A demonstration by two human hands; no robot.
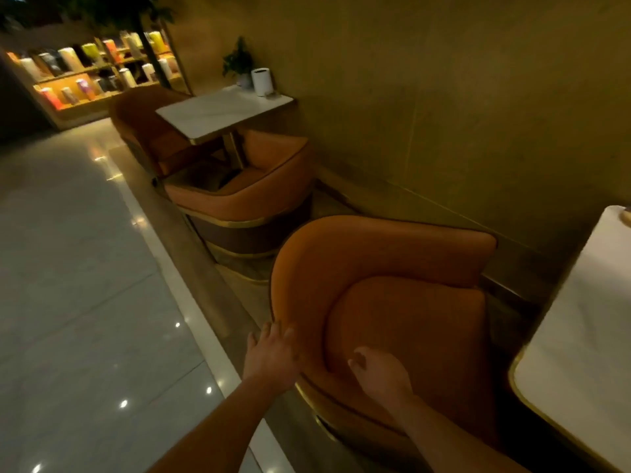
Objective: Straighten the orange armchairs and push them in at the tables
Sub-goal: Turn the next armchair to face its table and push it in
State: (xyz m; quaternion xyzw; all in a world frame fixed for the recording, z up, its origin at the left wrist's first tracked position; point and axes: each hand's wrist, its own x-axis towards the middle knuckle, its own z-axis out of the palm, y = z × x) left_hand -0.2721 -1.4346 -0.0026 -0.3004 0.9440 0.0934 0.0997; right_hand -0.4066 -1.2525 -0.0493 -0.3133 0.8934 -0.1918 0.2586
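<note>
The nearest orange armchair [386, 302] is set on the strip beside the wall, just left of the near table [580, 336]; its open front faces that table, apparently somewhat skewed, its curved back is turned toward the aisle; no clear long axis, the shell being rounded. The left hand [271, 353] is laid flat, fingers spread, on the outer curve of the backrest; the right hand [379, 370] is rested on the rim by the seat cushion, fingers loosely curled, nothing clasped as far as can be seen; a two-point hold like this is judged suited to turning and shoving the chair tableward. Beyond, a second armchair [246, 199] and a third armchair [150, 131] are tucked at the far table [218, 110]; a white canister [262, 81] and small plant [239, 63] are kept at its wall end.
</note>
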